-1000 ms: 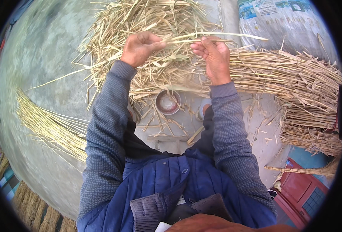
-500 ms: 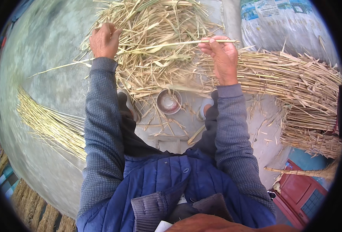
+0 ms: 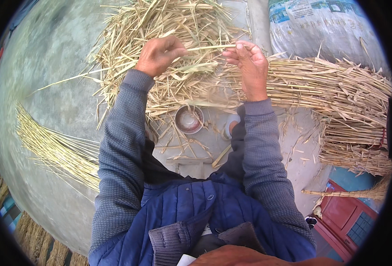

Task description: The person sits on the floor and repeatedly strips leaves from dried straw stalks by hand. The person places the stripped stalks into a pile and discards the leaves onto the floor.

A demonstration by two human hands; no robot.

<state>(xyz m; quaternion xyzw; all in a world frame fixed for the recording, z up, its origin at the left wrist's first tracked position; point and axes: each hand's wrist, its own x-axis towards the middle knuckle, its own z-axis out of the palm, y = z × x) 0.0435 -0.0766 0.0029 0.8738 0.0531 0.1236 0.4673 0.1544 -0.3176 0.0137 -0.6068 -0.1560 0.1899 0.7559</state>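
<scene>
A thin, pale dry stalk (image 3: 211,47) stretches nearly level between my two hands. My right hand (image 3: 252,68), palm turned up, pinches it near its right end between thumb and fingers. Closed around the same stalk a short way to the left is my left hand (image 3: 157,56), back of the hand up. A thin length of stalk runs out left over the grey floor; where it passes under my left wrist is hidden. Beneath both hands lies a loose heap of dry leaves and husks (image 3: 178,91).
A thick pile of uncleaned stalks (image 3: 311,84) lies at right, below a large white sack (image 3: 324,35). Bare yellow stalks (image 3: 54,144) are gathered on the floor at left. A small metal bowl (image 3: 189,119) stands between my feet. A red panel (image 3: 342,217) shows at lower right.
My left hand has slid right along the stalk, much closer to my right hand. The right hand has stayed nearly in place, still pinching the stalk.
</scene>
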